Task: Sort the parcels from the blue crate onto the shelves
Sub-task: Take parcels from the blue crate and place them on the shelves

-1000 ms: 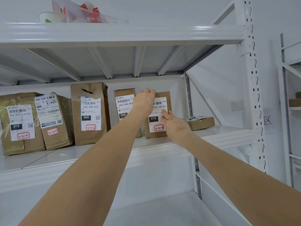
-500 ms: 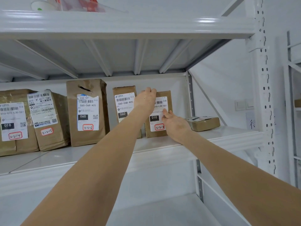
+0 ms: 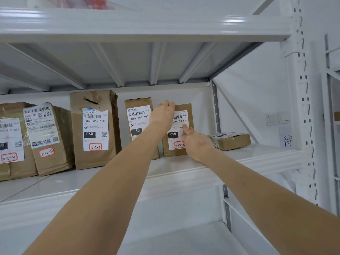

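Note:
A small brown parcel (image 3: 190, 126) with a white label reading 010 and a red-ringed tag stands upright on the middle white shelf (image 3: 184, 172). My left hand (image 3: 161, 116) grips its top left corner, fingers curled over the top edge. My right hand (image 3: 196, 142) presses against the label's lower right with fingers fairly straight. A second brown parcel (image 3: 138, 115) marked 060 stands right beside it on the left. The blue crate is out of view.
Further left stand a taller 060 parcel (image 3: 93, 129) and two more brown parcels (image 3: 46, 138). A flat brown box (image 3: 231, 140) lies at the shelf's right end by the upright post (image 3: 303, 107). The upper shelf (image 3: 147, 23) carries a plastic bag.
Both hands stay on the 010 parcel, which is a little more upright. The view has drifted closer and slightly right.

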A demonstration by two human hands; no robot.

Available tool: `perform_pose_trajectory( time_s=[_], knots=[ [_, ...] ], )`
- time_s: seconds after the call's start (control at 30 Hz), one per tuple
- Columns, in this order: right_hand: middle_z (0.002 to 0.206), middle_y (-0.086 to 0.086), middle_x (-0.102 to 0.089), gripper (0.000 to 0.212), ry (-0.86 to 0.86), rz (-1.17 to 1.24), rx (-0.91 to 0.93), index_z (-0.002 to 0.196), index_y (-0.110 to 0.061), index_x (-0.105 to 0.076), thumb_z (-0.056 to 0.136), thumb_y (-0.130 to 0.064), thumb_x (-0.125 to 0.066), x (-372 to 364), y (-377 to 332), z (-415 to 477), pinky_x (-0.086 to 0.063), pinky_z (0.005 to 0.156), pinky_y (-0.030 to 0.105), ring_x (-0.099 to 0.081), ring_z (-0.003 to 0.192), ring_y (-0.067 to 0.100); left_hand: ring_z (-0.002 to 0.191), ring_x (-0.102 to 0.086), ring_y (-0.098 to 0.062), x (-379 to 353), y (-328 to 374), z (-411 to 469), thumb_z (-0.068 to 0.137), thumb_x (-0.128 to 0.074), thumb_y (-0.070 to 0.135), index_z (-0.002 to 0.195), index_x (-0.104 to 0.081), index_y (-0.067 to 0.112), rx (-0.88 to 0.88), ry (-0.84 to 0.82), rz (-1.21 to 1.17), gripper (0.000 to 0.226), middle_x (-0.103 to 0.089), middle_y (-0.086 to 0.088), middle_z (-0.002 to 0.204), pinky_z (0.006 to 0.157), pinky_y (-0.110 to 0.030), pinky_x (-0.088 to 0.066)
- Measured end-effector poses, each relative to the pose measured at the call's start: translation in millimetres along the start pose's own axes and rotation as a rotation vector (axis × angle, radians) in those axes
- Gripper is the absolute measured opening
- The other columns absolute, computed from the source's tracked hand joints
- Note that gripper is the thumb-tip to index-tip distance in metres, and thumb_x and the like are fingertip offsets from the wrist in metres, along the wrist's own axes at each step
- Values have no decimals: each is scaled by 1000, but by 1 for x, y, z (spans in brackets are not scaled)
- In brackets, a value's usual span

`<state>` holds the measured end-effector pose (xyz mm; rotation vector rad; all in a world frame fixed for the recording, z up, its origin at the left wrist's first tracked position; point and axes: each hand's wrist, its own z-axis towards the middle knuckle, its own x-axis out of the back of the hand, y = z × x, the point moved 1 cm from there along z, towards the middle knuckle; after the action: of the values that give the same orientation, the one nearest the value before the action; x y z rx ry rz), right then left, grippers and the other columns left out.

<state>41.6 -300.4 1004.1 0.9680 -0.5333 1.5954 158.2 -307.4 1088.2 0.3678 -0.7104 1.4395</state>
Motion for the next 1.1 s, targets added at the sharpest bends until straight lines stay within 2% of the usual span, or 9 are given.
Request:
perform_pose_trajectory(
  time_s=[0.27,0.53,0.63,0.73,0.87,1.0,1.1],
  knots=[
    [160,5,-3,47,21,14,1,141,-13,-39,95,-5,-41,1,1,-2,-43,103,42,-32,137,23,120,-44,-27,0,0,-2,83,-61,0,138,-34,12,-18,9,11,62,-42,-9,132,89,-37,-46],
    [161,5,-2,44,23,17,7,140,-15,-42,96,-7,-41,4,1,-5,-36,110,41,-26,142,23,125,-40,-26,2,-1,-5,83,-62,2,143,-28,14,-24,-2,33,70,-40,-8,136,89,-36,-46],
    [161,5,-3,44,34,36,1,140,-15,-42,97,-9,-43,7,-1,-7,-37,110,40,-31,139,23,131,-36,-27,3,-1,-8,84,-62,7,147,-21,14,-35,-11,67,76,-36,-8,142,96,-38,-42],
    [160,5,-9,44,47,51,-2,140,-14,-42,97,-10,-44,9,0,-9,-39,108,39,-34,137,23,139,-27,-26,5,-4,-10,86,-59,6,150,-12,14,-72,-28,91,80,-26,-7,151,108,-38,-32],
    [157,4,-16,43,61,86,-28,139,-15,-43,97,-11,-45,14,3,-16,-41,106,40,-33,137,22,143,-17,-25,8,-6,-12,87,-58,4,151,-8,15,-85,-65,79,83,-16,-7,156,112,-39,-26],
    [148,7,-28,43,76,100,-40,138,-13,-44,96,-11,-47,18,4,-25,-45,102,42,-38,131,25,142,-21,-26,13,-5,-19,86,-59,7,150,-14,13,-73,-85,82,79,-19,-10,154,110,-40,-31],
    [144,8,-32,42,92,116,-41,137,-14,-44,95,-11,-47,23,2,-32,-47,97,42,-41,126,26,132,-36,-27,16,-5,-26,88,-59,14,145,-27,14,-54,-66,98,65,-31,-9,146,96,-41,-44]
  ],
)
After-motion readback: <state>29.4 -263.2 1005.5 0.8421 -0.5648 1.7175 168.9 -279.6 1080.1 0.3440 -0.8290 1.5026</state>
